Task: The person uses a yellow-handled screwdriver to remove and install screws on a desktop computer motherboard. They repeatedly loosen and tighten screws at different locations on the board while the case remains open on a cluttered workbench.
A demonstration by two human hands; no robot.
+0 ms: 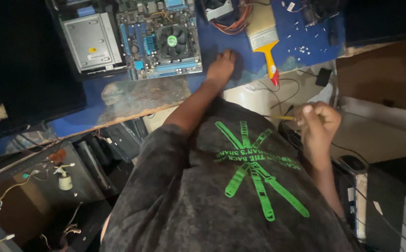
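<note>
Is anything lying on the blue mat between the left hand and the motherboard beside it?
Nothing visible: only bare blue mat separates the left hand from the motherboard. The paintbrush lies on the hand's other side.

motherboard [161, 39] blue | brush handle [270, 63] yellow, red tip | shirt [240, 186] grey, green print

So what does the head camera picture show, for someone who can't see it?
A person in a dark shirt rests their left hand on a blue workbench beside a computer motherboard and a yellow-handled paintbrush. Their right hand holds a thin yellow stick.
</note>
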